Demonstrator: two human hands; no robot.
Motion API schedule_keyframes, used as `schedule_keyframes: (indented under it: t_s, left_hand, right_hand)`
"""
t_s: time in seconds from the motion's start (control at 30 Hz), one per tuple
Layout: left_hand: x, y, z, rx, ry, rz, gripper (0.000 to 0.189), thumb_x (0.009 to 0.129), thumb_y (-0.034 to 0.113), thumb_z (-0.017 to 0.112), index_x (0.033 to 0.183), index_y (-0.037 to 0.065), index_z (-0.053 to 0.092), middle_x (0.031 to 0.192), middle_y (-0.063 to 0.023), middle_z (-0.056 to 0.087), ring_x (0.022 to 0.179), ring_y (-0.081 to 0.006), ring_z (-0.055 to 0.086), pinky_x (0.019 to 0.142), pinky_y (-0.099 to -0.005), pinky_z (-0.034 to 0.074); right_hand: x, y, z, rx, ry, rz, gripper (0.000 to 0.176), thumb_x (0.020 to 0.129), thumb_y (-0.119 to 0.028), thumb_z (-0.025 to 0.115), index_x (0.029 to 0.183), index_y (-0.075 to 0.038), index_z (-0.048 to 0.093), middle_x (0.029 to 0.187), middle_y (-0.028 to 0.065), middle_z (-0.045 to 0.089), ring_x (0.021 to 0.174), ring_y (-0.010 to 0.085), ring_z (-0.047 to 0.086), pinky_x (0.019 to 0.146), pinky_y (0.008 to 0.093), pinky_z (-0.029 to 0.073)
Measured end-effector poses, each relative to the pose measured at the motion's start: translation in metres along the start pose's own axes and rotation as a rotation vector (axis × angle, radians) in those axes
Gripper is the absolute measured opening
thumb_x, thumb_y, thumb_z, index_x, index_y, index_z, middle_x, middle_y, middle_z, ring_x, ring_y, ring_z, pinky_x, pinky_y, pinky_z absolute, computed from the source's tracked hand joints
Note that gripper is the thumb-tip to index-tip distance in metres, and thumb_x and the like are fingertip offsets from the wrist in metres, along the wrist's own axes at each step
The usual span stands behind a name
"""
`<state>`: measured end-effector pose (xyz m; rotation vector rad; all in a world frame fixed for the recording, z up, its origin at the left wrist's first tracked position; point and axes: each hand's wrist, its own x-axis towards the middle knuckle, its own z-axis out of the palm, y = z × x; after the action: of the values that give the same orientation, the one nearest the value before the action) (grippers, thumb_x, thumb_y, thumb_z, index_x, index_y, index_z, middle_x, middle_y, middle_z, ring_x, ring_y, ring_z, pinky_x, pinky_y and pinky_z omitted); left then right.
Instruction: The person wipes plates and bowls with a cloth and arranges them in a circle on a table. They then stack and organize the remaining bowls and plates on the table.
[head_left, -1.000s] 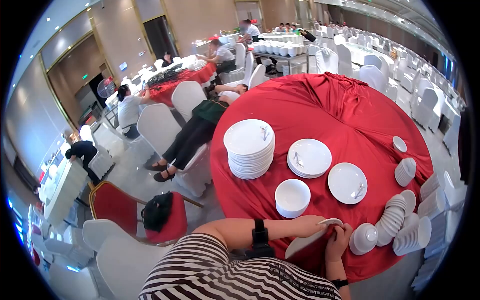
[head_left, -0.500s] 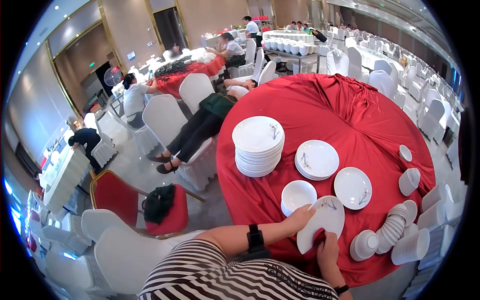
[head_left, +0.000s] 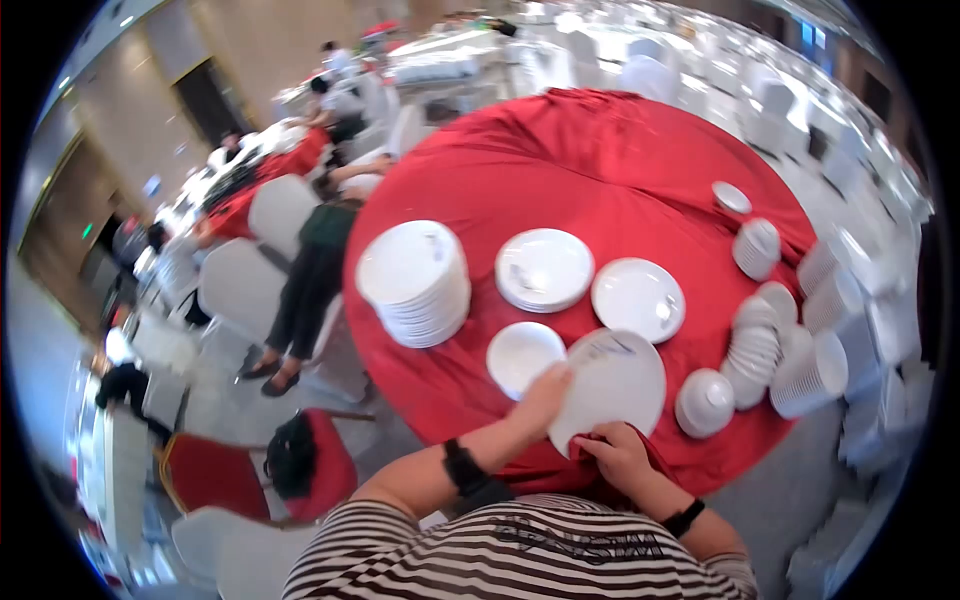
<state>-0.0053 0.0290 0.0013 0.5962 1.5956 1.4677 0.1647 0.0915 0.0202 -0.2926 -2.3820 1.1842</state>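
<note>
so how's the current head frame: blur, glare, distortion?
Head view: fisheye bend, black corners. Head view: blur softens the left hand and held plate, smearing its motif. Head view: sheen on the red cloth, far chairs nearly washed out.

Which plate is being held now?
The plate nearest the striped shirt, gripped at its left edge by the left hand; the other plates rest on the red tablecloth.

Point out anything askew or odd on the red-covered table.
Two things: the stack of small white dishes at the right leans in a curve instead of standing straight, and the red tablecloth is bunched into folds toward its far edge.
</note>
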Motion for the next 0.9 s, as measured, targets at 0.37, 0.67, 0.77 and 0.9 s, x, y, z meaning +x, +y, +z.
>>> schedule_keyframes:
  t_s: [0.37, 0.67, 0.77, 0.9]
  left_hand:
    - [0.084, 0.09, -0.083, -0.67, 0.092, 0.0, 0.038, 0.095, 0.025, 0.036, 0.124, 0.0, 0.037, 0.118, -0.0171, 0.05, 0.106, -0.0273, 0.054, 0.087, -0.0434, 0.048]
    - [0.202, 0.015, -0.128, -0.662, 0.336, 0.016, 0.035, 0.093, 0.022, 0.036, 0.124, 0.006, 0.039, 0.116, -0.0123, 0.053, 0.101, -0.0264, 0.057, 0.078, -0.0408, 0.052]
    - [0.215, 0.002, -0.123, -0.684, 0.419, 0.002, 0.036, 0.088, 0.021, 0.046, 0.118, 0.002, 0.044, 0.114, -0.0157, 0.054, 0.101, -0.0282, 0.056, 0.08, -0.0373, 0.05]
    - [0.225, 0.002, -0.126, -0.355, 0.596, 0.016, 0.043, 0.083, 0.021, 0.054, 0.118, -0.001, 0.045, 0.114, -0.0198, 0.053, 0.103, -0.0318, 0.055, 0.084, -0.0381, 0.047]
  right_hand:
    - [-0.071, 0.069, -0.004, -0.208, 0.406, 0.215, 0.026, 0.067, 0.008, 0.051, 0.086, -0.005, 0.062, 0.085, 0.0135, 0.056, 0.083, 0.0305, 0.055, 0.073, 0.0364, 0.046]
    - [-0.094, 0.08, 0.003, -0.306, 0.457, 0.182, 0.027, 0.064, 0.011, 0.048, 0.084, -0.003, 0.06, 0.083, 0.0147, 0.053, 0.079, 0.0305, 0.054, 0.07, 0.0334, 0.044]
    - [-0.097, 0.076, 0.004, -0.271, 0.453, 0.239, 0.028, 0.064, 0.011, 0.048, 0.084, -0.003, 0.061, 0.083, 0.0145, 0.054, 0.079, 0.0299, 0.055, 0.07, 0.033, 0.045]
    - [-0.097, 0.07, 0.003, -0.225, 0.428, 0.324, 0.026, 0.065, 0.006, 0.051, 0.085, -0.006, 0.062, 0.089, 0.0161, 0.056, 0.087, 0.0336, 0.055, 0.076, 0.0391, 0.045]
